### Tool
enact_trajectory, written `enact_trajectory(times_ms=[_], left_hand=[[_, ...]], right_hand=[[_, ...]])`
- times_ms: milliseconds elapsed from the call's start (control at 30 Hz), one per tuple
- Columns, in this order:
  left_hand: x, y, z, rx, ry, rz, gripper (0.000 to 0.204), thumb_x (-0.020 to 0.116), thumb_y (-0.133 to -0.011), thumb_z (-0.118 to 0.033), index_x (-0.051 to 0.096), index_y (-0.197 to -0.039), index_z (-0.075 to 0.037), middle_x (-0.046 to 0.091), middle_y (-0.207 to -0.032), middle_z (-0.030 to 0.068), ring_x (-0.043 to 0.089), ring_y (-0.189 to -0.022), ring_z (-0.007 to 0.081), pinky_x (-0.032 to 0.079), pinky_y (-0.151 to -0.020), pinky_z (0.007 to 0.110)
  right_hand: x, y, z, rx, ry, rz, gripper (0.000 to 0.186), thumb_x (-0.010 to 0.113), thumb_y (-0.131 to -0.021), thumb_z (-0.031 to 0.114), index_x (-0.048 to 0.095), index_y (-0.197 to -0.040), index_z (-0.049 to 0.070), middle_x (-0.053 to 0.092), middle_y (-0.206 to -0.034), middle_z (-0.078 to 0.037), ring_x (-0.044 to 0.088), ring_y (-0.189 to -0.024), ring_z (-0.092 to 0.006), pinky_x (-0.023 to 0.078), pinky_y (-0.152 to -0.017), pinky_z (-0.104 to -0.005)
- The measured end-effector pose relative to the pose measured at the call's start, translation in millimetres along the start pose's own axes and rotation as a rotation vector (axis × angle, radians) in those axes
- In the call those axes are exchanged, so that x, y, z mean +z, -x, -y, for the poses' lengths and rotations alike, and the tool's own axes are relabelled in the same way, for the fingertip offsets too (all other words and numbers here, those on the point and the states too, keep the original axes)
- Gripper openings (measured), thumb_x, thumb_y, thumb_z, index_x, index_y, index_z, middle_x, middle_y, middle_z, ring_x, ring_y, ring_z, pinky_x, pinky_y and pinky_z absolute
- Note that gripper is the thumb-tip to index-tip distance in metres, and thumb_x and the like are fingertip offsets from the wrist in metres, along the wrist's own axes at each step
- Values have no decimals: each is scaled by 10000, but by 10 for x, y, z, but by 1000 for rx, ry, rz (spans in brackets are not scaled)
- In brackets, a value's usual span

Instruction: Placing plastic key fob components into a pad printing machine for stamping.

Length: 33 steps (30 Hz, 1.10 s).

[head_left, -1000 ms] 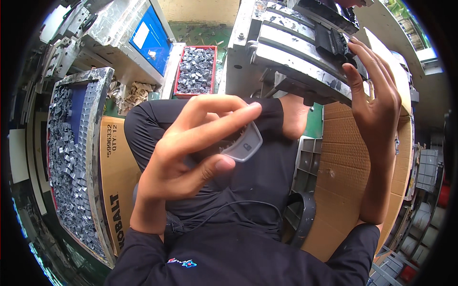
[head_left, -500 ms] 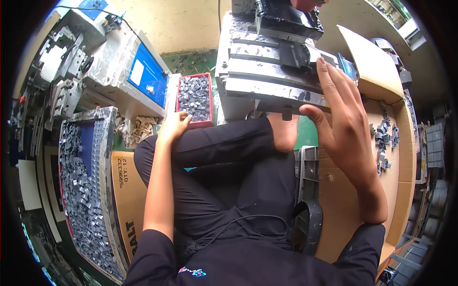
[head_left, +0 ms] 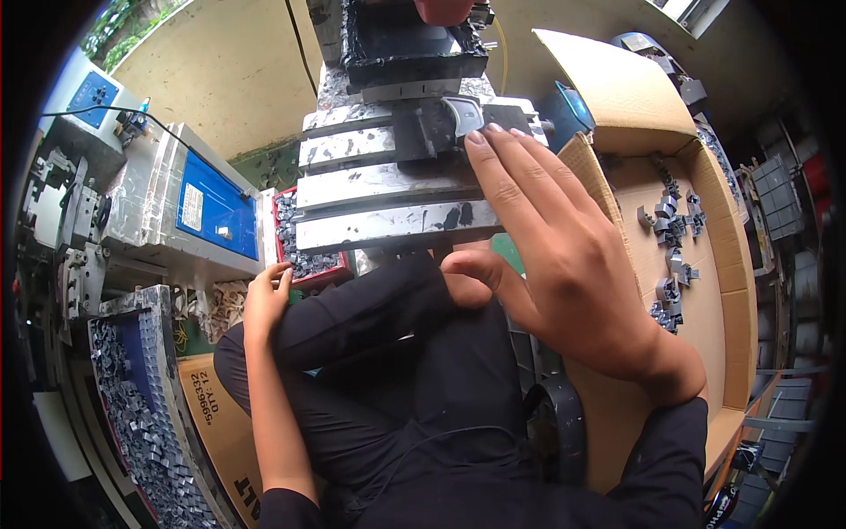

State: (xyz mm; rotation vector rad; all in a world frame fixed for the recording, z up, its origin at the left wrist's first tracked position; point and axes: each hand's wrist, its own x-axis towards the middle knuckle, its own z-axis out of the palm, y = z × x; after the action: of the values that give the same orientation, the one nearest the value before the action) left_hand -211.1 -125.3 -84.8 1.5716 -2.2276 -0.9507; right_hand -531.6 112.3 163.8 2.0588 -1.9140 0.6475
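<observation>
Where the fingertips [head_left: 477,137] meet the grey piece [head_left: 463,116], an even touch serves best

We find the curved grey piece just beyond the right hand's [head_left: 568,260] fingertips, lying on the black fixture [head_left: 419,132]. Those fingers are stretched out, nearly together, with the thumb spread well apart; they reach the piece's near edge and appear to touch it without gripping, though we cannot tell how hard they press. For good seating, we judge that pressure should fall evenly along the edge, sparing the broad face, until the piece sits flat. Beneath the fixture, the slotted metal table [head_left: 388,187] extends to the left of the fingers. Farther beyond them hangs a red-pink block [head_left: 443,11]; we would want the fingertips well clear of it before any motion there. To the right of the fingers stands an open cardboard box [head_left: 709,286], with clustered grey parts [head_left: 670,227] inside. Well to their left, the left hand [head_left: 266,301] rests near a red tray [head_left: 324,277] of small parts [head_left: 307,263]; its fingers are loosely bent, and we cannot tell whether they hold anything.
</observation>
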Motion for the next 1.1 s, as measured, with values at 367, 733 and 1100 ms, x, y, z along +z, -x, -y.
enact_trajectory(times_ms=[367,733,1100], left_hand=[[-3,32,-17,29,22,-14,316,664,-1044,-247,748,-1246,-18,780,-1125,226,781,-1028,337,592,-896,403],[-13,51,-89,14,-7,-6,321,661,-1049,-243,744,-1255,-11,781,-1096,233,786,-1023,329,596,-888,399],[-15,54,-84,14,-6,-6,335,663,-1047,-248,738,-1260,0,777,-1122,239,781,-1035,338,592,-903,402]], right_hand=[[49,-18,-3,8,5,-44,766,832,-881,378,596,-1403,-129,649,-1371,-314,613,-1310,-472,485,-1118,-507],[41,-17,38,25,73,-19,776,802,-902,425,592,-1407,-125,644,-1379,-305,609,-1307,-460,458,-1126,-516],[39,-21,38,13,88,-15,775,812,-894,427,606,-1390,-133,651,-1364,-310,621,-1298,-460,472,-1114,-512]])
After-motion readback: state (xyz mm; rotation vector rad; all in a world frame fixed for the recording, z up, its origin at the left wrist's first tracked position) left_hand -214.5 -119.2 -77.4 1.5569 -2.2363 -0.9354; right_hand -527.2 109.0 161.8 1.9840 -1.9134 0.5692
